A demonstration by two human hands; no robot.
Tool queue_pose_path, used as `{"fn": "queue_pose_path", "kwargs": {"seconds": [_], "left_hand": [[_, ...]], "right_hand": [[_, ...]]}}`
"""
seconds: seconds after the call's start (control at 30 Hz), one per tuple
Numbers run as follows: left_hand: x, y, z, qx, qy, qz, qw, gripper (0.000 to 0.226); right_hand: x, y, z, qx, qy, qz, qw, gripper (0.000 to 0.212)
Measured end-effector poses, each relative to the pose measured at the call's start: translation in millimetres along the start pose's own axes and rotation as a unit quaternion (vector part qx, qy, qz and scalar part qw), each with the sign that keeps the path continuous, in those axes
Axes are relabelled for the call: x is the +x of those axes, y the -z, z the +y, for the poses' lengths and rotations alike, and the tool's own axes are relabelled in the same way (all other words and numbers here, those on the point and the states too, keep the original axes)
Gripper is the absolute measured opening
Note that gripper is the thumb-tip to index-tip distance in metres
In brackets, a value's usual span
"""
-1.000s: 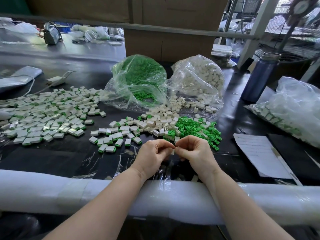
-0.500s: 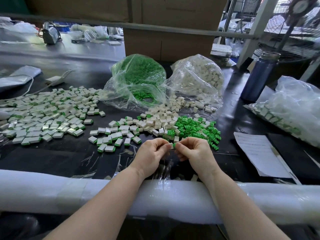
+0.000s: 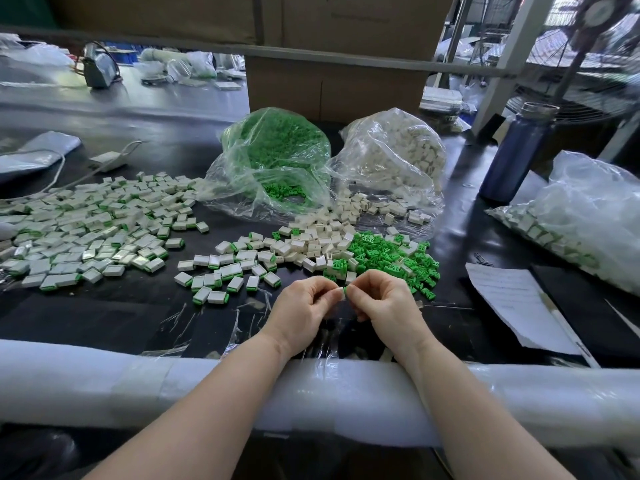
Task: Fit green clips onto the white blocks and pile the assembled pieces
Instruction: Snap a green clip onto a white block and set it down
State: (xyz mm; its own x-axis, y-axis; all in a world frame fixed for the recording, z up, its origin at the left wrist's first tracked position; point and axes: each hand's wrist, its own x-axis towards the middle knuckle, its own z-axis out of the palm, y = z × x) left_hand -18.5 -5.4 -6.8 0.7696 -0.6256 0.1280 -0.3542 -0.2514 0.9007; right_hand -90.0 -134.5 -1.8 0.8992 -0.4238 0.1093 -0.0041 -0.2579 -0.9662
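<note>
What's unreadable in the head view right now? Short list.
1. Piece pinched between left hand and right hand: the fingers hide most of it, so whether the clip is seated is unclear.
2. Paper sheet: print too small to read.
3. Bag of assembled pieces: cut off by the right edge.
4. Far bench items: blurred and too distant to identify.

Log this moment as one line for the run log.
stage: fitting clip | left hand: pinching white block | right hand: pinching same block | assembled pile: table left
</note>
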Motion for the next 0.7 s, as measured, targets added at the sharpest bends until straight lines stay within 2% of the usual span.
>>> {"fn": "queue_pose_path", "kwargs": {"seconds": [0.1,0.27,0.47,0.7], "left_hand": [[0.3,-1.6,0.9,-0.017,-0.009,0.000,1.000,0.009],[1.0,-1.1,-1.3,0.029,-0.007,-0.007,1.000,0.021],[2.8,-1.3,-3.5,-0.028,-0.007,0.011,1.000,0.003],[3.0,0.3,-5.0,-0.037,0.001,-0.011,0.999,0.010]], "right_hand": [[0.7,0.0,1.1,0.024,0.000,0.009,1.000,0.012],[0.5,0.7,0.6,0.045,-0.015,0.012,0.999,0.011],[0.2,3.5,0.1,0.072,-0.014,0.011,0.997,0.009],[1.3,2.4,2.2,0.043,-0.009,0.026,0.999,0.012]]}}
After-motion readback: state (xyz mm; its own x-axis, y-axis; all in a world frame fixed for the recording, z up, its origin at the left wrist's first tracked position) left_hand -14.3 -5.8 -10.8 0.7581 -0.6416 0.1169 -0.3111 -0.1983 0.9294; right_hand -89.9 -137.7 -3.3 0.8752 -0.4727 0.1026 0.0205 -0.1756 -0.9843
